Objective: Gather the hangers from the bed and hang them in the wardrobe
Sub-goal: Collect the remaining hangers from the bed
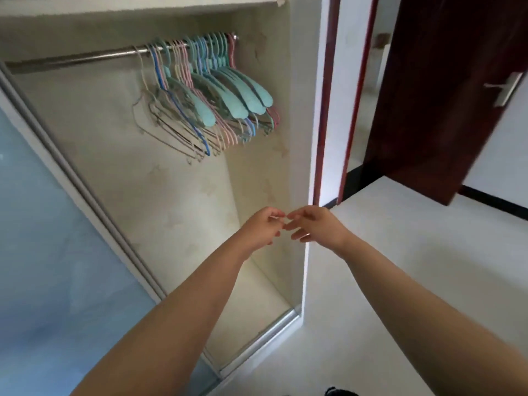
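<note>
A dense bunch of teal, pink, blue and clear plastic hangers hangs at the right end of the steel wardrobe rail, too overlapped to count. Well below them, the left hand and right hand meet fingertip to fingertip, loosely curled, holding nothing visible. One dark red door stands open rightward.

Teal, pink and blue hangers; dark red door.
</note>
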